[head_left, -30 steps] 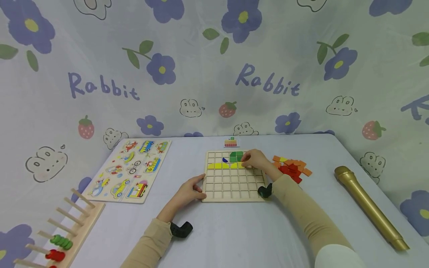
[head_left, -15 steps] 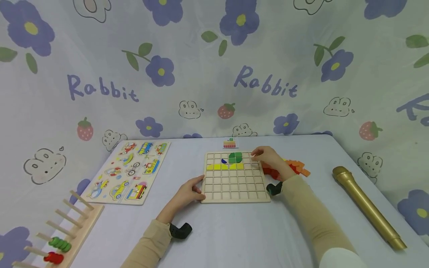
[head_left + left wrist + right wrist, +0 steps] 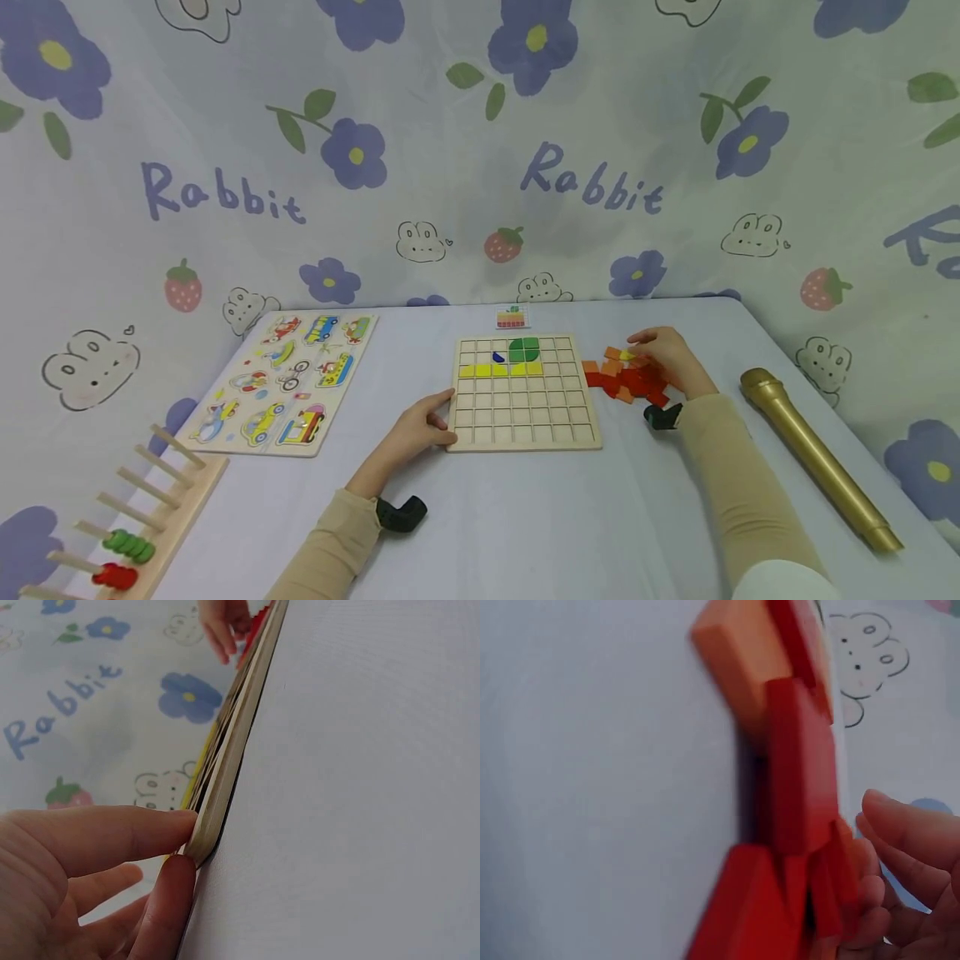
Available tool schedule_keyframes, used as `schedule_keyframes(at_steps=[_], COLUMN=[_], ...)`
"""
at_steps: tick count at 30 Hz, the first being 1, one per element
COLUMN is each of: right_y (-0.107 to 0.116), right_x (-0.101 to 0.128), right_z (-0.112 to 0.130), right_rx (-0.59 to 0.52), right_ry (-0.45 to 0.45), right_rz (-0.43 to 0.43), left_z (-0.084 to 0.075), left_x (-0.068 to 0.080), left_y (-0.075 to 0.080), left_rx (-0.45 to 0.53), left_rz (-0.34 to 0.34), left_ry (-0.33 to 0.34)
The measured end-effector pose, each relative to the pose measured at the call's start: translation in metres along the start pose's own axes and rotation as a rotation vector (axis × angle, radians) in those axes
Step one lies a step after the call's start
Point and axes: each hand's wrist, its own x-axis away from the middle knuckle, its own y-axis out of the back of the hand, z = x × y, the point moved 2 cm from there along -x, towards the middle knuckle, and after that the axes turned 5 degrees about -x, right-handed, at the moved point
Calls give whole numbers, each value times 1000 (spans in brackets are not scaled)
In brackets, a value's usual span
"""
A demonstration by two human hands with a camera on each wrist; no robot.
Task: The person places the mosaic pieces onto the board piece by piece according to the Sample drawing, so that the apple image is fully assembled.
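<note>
A square wooden grid board (image 3: 522, 407) lies on the table in the head view. Set in its upper part are a row of yellow tiles (image 3: 487, 371), green tiles (image 3: 524, 350) with rounded corners and a small blue piece (image 3: 498, 357). My left hand (image 3: 411, 429) rests against the board's left side, thumb near the front corner and index finger farther up. The left wrist view shows both fingertips (image 3: 184, 822) at the board's edge. Over a heap of red and orange tiles (image 3: 633, 382), right of the board, my right hand (image 3: 667, 358) reaches in with bent, parted fingers.
A small pattern card (image 3: 512, 317) lies behind the board. To the left are a picture puzzle board (image 3: 296, 383) and a wooden peg rack (image 3: 176, 517) with green and red beads. A gold microphone (image 3: 817, 458) lies at the right.
My right hand has moved right, from the board's upper rows to the tile heap. The yellow row's right end is uncovered. My left hand stays against the board.
</note>
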Motion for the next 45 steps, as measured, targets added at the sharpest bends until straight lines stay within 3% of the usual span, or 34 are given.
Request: schedule_keyframes(at_steps=[6,9,13,20,24,30,34,37,41,45], right_y=[1,0,-2,-10,-24,-62,-88,-101,-109,-111], right_x=[-3,-4,-8,-6,-4,0,-2,-2,-2,-4], right_z=[-2,1,2,11,25,43,48,50,50,48], right_rx=[240,310,315,173,43,7,25,133,273,326], right_ry=[74,103,148,157,138,209,251,325,395,408], right_rz=[-17,-34,-30,1,86,235,272,258,211,198], left_z=[0,-1,-3,-2,-1,1,1,1,0,-1], left_x=[-1,-1,-1,-1,-1,-1,-1,0,0,1], left_y=[0,0,1,2,3,3,3,2,1,0], left_rx=[-2,0,-3,-3,-1,-4,-3,-3,-9,-10], left_rz=[-10,-16,-20,-21,-23,-28,-25,-22,-18,-16], left_ry=[18,28,34,28,33,44,39,33,31,35])
